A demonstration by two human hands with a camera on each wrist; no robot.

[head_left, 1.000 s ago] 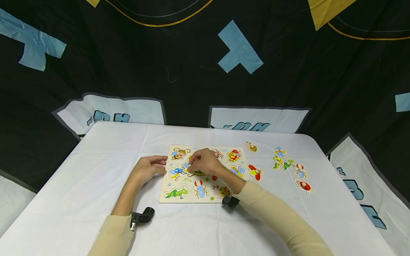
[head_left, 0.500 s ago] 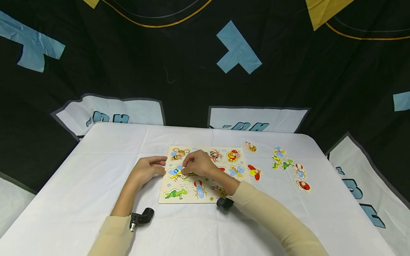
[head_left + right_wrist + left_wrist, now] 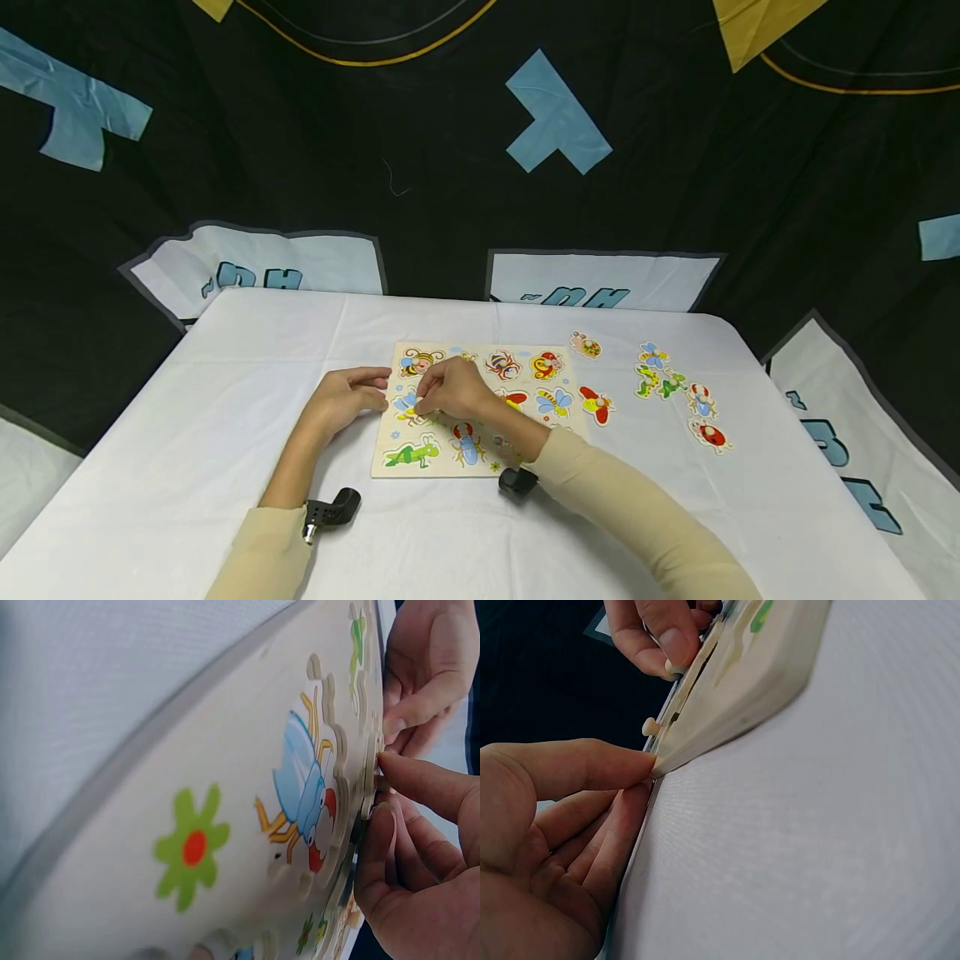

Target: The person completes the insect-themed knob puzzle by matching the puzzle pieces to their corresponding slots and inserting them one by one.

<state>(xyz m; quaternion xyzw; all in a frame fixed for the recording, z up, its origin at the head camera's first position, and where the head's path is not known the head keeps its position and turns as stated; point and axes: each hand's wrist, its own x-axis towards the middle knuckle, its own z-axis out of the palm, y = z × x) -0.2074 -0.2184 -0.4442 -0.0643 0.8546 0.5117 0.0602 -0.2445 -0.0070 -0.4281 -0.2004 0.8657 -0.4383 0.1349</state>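
Note:
A wooden puzzle board (image 3: 442, 467) printed with insects lies on the white table. My left hand (image 3: 341, 402) touches its left edge with thumb and fingertips. In the left wrist view, those fingers (image 3: 592, 769) meet the side of the board near a corner. My right hand (image 3: 453, 390) is over the left part of the board, pinching a small insect puzzle piece (image 3: 405, 402) by its pale knob (image 3: 672, 669). Most of this piece is hidden under the fingers. Recesses with a blue beetle picture (image 3: 300, 776) and a green grasshopper picture (image 3: 411, 453) show near the front.
Several loose insect pieces lie right of the board: a red-winged bug (image 3: 597, 405), a snail (image 3: 586, 345), a blue-winged insect (image 3: 653, 356), a caterpillar (image 3: 648, 381), a beetle (image 3: 702, 402) and a ladybug (image 3: 710, 435). A dark printed cloth (image 3: 450, 192) hangs behind the table.
My right hand has moved left across the board with the puzzle piece, uncovering the spider picture and others behind it. The left hand has stayed at the board's edge.

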